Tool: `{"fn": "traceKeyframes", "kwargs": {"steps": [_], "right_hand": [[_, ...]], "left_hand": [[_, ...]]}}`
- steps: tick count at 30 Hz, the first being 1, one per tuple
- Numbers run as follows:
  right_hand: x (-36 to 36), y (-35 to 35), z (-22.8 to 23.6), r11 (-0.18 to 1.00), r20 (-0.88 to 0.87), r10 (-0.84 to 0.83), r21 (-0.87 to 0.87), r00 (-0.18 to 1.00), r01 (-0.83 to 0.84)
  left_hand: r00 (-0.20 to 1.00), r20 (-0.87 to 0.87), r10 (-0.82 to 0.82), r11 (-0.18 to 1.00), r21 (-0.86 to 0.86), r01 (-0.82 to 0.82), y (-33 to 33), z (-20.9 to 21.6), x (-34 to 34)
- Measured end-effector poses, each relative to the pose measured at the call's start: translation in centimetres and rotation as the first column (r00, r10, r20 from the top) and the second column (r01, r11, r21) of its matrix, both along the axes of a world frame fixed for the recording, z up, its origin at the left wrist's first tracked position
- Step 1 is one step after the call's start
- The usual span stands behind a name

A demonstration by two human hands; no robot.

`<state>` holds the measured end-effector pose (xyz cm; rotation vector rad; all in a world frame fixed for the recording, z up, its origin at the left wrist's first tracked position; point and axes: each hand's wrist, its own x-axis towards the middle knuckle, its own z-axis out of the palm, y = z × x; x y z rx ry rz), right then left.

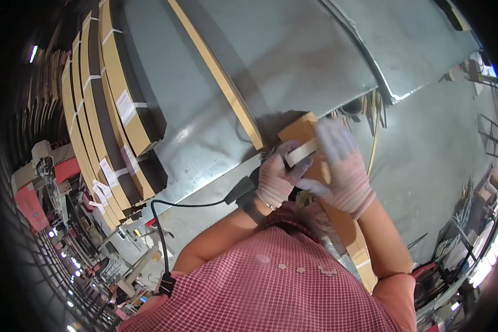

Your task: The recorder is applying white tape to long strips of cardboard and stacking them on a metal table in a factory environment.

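A long brown cardboard box (pixel 348 235) runs from the table's edge toward my body, its far end showing beyond my hands. Both hands wear pale gloves with pinkish striped cuffs. At the box's left side, my left hand (pixel 278 174) has its fingers closed on a white strip (pixel 302 152), which lies across the box. My right hand (pixel 342 166) is over the box's right side, its fingers stretched forward and its thumb apart toward the left hand. Motion smears its fingertips, and I cannot tell whether they touch the strip.
A grey metal-topped table (pixel 199 116) spreads ahead. Strapped, labelled long cardboard boxes (pixel 130 113) lie at its left. A narrow cardboard length (pixel 221 77) points toward my hands. A black cable (pixel 159 232) loops beside my left arm. Another grey sheet surface (pixel 409 44) is at the far right.
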<state>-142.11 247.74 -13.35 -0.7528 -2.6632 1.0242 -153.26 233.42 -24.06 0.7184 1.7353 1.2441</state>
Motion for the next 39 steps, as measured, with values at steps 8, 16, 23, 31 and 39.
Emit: {"fn": "traceKeyframes", "kwargs": {"steps": [8,16,23,31,39], "right_hand": [[-0.5,6.8,-0.2,0.956,0.650,0.288,-0.149,0.704,-0.253],[5.5,5.6,-20.8,0.971,0.649,0.072,-0.220,0.758,0.096],[2.9,6.4,-10.9,0.941,0.533,0.189,-0.339,0.825,0.003],[23.4,-8.3,-4.6,0.304,0.230,-0.267,-0.902,0.936,0.308],[40.2,-33.5,-3.6,0.006,0.813,0.112,-0.575,0.571,0.818]], "left_hand": [[0.941,-0.327,-0.090,0.971,-0.239,0.010,-0.2,0.0,0.3],[0.977,-0.158,0.142,0.990,0.030,-0.139,-0.9,-1.0,3.0],[0.642,0.735,0.218,0.972,-0.102,-0.213,-1.8,0.1,8.6],[0.521,0.850,0.073,0.983,0.028,-0.183,-17.5,7.5,4.9],[0.366,0.835,0.411,0.911,-0.392,-0.128,-35.5,-3.0,2.9]]}}
